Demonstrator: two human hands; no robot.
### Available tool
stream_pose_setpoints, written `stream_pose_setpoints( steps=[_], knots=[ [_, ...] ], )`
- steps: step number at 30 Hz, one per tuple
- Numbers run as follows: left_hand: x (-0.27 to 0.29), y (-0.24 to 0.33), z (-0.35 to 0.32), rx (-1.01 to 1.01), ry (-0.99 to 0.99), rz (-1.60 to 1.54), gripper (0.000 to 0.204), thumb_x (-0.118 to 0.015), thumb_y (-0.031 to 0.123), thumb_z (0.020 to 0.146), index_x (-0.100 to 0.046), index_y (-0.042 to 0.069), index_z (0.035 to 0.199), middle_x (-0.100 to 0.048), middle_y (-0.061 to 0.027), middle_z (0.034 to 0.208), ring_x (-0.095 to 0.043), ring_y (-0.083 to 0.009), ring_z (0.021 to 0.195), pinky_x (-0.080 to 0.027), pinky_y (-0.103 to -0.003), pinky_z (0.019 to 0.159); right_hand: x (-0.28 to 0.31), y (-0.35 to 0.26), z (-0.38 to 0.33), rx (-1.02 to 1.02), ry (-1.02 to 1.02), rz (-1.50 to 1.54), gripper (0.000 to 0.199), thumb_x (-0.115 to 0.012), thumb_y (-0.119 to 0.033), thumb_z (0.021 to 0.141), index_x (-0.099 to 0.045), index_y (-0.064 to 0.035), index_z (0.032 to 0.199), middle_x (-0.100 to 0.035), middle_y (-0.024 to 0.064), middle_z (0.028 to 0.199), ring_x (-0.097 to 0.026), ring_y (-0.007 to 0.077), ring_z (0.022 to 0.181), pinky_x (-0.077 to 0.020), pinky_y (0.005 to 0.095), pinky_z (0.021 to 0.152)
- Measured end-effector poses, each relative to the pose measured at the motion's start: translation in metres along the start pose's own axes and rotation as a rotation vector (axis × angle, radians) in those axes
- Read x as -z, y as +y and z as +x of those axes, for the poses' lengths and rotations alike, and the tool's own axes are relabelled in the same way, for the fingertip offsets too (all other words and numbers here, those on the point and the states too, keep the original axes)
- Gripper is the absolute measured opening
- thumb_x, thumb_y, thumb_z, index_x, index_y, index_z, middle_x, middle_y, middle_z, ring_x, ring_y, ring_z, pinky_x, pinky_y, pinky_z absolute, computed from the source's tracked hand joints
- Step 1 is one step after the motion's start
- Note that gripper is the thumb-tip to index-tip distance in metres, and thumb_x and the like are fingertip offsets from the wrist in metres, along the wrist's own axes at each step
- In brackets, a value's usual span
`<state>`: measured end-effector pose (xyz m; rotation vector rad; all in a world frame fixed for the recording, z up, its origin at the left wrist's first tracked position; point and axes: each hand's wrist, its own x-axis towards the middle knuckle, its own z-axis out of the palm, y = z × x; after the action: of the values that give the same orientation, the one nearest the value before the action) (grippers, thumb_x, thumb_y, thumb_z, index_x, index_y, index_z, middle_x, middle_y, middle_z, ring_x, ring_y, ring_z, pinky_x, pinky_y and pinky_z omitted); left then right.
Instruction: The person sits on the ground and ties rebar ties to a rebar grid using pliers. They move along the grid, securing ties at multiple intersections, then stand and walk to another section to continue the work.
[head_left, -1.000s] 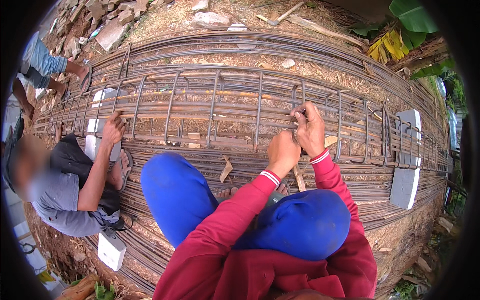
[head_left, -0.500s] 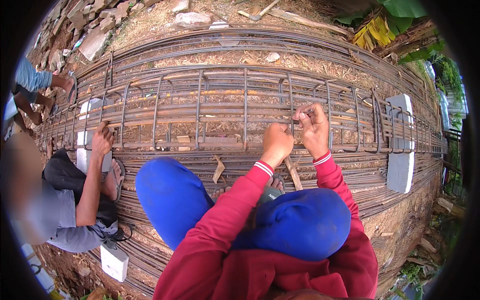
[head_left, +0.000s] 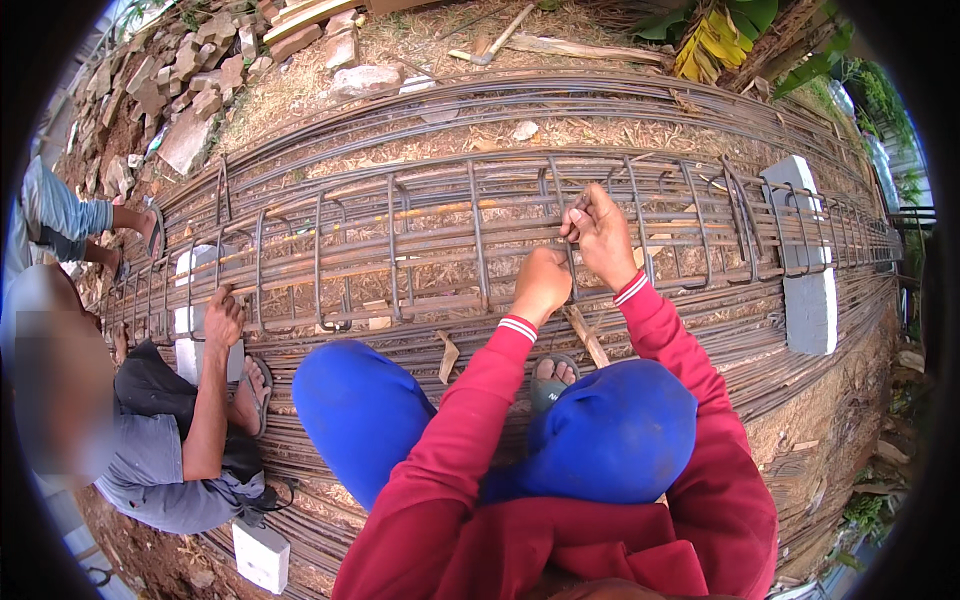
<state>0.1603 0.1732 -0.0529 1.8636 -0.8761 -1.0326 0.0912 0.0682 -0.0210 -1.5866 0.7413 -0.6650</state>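
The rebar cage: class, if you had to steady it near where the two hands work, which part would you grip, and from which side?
Probably the top long bar of the rebar cage, taken from above on the near side, as the left hand and right hand do. The cage lies flat, its top bars bare between the upright stirrups, leaving gaps for fingers.

The rebar cage (head_left: 470, 250) is a long, rust-brown assembly of horizontal longitudinal bars enclosed by rectangular stirrups set upright at intervals along its length. It lies horizontally, resting near its right end on a white concrete block (head_left: 805, 290), and extends away from that block to the left. The stirrup (head_left: 572, 250) being handled stands upright, well to the left of the block, among neighbouring stirrups. Left hand (head_left: 541, 283) is closed around its lower part. Right hand (head_left: 601, 233) pinches its upper section, just above the left hand.
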Motion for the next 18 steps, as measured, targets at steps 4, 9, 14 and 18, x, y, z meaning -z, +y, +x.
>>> stream_pose_setpoints(
  steps=[4, 9, 14, 18],
  knots=[
    [0.009, 0.0, -0.002, 0.01, -0.064, -0.326, 0.025, -0.052, 0.005, 0.094, -0.064, 0.0, 0.072, -0.052, 0.001, 0.059, -0.045, -0.0092, 0.052, -0.034, -0.028, 0.048, 0.001, 0.005, -0.023, 0.099, 0.001, 0.036, 0.014, -0.045, 0.01, 0.094, -0.044, -0.0041, 0.091, -0.058, 0.0057, 0.082, -0.056, 0.0113, 0.074, -0.0463, 0.0255, 0.068],
    [0.015, 0.01, -0.005, 0.253, -0.086, -0.528, 0.029, -0.055, 0.013, 0.097, -0.064, 0.001, 0.073, -0.053, 0.0003, 0.057, -0.038, -0.006, 0.046, -0.026, -0.025, 0.042, 0.006, 0.009, -0.066, 0.089, 0.077, 0.142, 0.015, -0.044, 0.011, 0.093, -0.045, -0.0034, 0.092, -0.06, 0.009, 0.09, -0.059, 0.0152, 0.084, -0.0475, 0.0285, 0.075],
    [0.013, 0.02, 0.001, 0.276, 0.002, -0.324, 0.032, -0.061, 0.016, 0.094, -0.065, 0.0, 0.067, -0.053, -0.0001, 0.053, -0.036, -0.0062, 0.044, -0.026, -0.026, 0.042, 0.015, 0.015, -0.07, -0.063, 0.144, 0.481, 0.01, -0.046, 0.008, 0.095, -0.048, -0.0019, 0.096, -0.063, 0.0112, 0.099, -0.064, 0.0215, 0.104, -0.0526, 0.0317, 0.084],
    [0.012, 0.019, 0.003, 0.173, 0.04, -0.137, 0.038, -0.065, 0.018, 0.092, -0.063, 0.001, 0.058, -0.052, 0.0002, 0.05, -0.039, -0.0063, 0.044, -0.028, -0.027, 0.043, 0.039, 0.01, -0.102, -0.096, 0.338, 0.209, 0.016, -0.055, 0.002, 0.095, -0.052, 0.0025, 0.11, -0.064, 0.0146, 0.111, -0.064, 0.0192, 0.102, -0.0528, 0.03, 0.084]
  ],
)
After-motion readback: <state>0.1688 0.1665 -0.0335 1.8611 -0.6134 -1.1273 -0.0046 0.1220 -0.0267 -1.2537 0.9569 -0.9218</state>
